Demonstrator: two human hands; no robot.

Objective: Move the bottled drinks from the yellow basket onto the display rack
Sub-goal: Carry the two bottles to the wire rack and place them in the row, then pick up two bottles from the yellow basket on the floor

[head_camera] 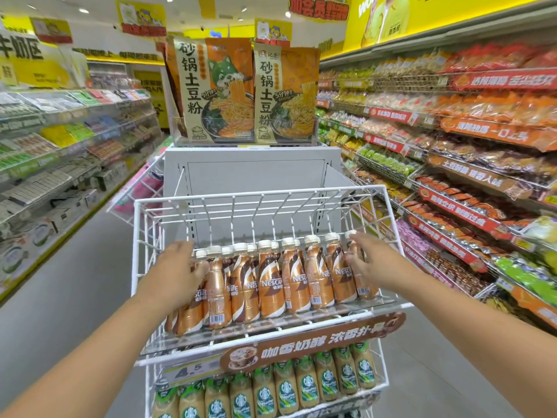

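A white wire display rack (211,200) stands in front of me. Its upper shelf holds a row of brown coffee bottles (271,282) with white caps. My left hand (177,267) lies against the leftmost bottles, which lean to the left. My right hand (364,260) touches the rightmost bottles with fingers spread and fairly straight. Whether either hand grips a bottle cannot be made out. The yellow basket is out of view.
A lower shelf carries green-labelled coffee bottles (286,387) behind a brown sign (316,342). Noodle packs (241,92) stand on top of the rack. Stocked shelves line the aisle on the left (60,146) and right (467,161). Grey floor (75,282) runs alongside.
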